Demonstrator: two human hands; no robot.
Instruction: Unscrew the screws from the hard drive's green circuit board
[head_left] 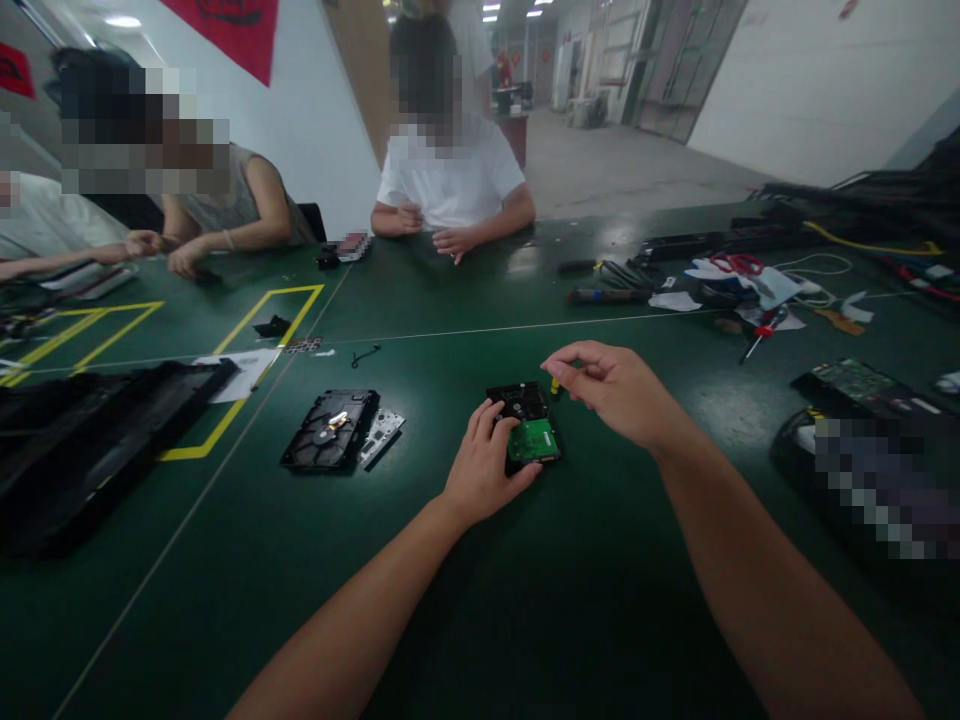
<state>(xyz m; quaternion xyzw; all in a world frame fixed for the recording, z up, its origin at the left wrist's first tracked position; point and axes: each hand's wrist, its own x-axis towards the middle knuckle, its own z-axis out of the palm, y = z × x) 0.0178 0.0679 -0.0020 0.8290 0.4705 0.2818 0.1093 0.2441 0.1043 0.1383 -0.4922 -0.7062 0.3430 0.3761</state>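
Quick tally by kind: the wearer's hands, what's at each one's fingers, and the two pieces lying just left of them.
Bare hands (left hand, right hand): 2
Black rectangular hard drive with green circuit board: 1
Small yellow object: 1
Black rectangular casing: 1
Silver metal plate: 1
Total: 6

White wall (pixel 810 90); grey floor (pixel 600 180); glass doors (pixel 682 65); lit ceiling lights (pixel 124 21).

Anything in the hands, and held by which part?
Left hand holds the hard drive by its left side and near edge; whether the right hand grips the yellow item cannot be told.
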